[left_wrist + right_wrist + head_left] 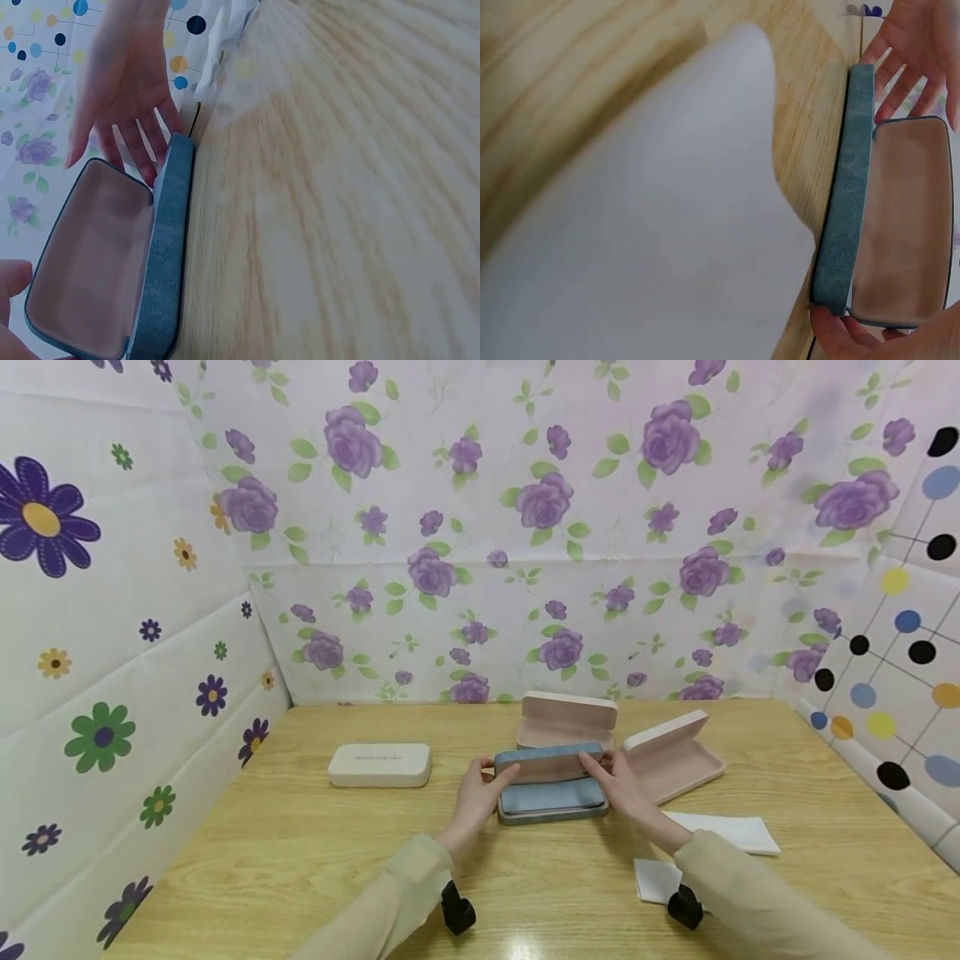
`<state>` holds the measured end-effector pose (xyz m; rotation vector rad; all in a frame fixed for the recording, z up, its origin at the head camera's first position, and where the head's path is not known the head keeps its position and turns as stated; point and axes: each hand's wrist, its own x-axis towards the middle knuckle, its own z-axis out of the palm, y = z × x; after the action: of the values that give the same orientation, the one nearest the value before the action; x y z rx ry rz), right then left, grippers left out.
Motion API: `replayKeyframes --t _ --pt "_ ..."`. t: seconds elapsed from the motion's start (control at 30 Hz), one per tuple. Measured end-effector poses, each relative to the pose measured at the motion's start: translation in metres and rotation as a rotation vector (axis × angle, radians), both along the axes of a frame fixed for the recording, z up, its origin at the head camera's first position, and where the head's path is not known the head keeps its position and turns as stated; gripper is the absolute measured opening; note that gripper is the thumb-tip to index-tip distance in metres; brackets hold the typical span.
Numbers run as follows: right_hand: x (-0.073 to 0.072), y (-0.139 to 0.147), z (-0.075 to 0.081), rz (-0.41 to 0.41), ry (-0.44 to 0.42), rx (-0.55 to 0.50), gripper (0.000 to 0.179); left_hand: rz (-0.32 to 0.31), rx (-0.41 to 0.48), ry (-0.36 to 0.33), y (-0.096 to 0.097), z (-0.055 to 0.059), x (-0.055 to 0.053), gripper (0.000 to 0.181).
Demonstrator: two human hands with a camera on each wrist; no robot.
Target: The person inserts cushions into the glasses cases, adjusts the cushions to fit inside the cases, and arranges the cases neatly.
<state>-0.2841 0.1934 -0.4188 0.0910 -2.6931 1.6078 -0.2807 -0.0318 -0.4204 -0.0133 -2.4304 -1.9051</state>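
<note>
The blue glasses case [555, 816] stands, lid raised, about midway between the left and right edges of the surface [337, 852], nearer the far edge; a blue cloth [551, 795] lies in its base. The left hand [477, 793] and right hand [628, 793] flank its ends, fingers extended and partly spread; firmness of hold cannot be confirmed. When turning the lid [550, 769], apply equal force at both corners, keep the cloth within the rim, and clear the adjacent pink case [678, 770].

High forward-down head view; low, close wrist views, blue case [169, 232] in both.
</note>
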Motion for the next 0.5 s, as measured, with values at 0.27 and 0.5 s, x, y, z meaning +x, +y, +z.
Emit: replayKeyframes --t 0.27,0.5 --pt "-0.0021 -0.0069 -0.0029 -0.033 -0.001 -0.008 0.071 0.015 -0.03 -0.005 0.0019 -0.0011 -0.0035 0.049" --pt "-0.0073 -0.0096 -0.0041 -0.048 0.008 -0.016 0.066 0.021 -0.086 0.004 0.0009 0.0026 -0.0094 0.048"
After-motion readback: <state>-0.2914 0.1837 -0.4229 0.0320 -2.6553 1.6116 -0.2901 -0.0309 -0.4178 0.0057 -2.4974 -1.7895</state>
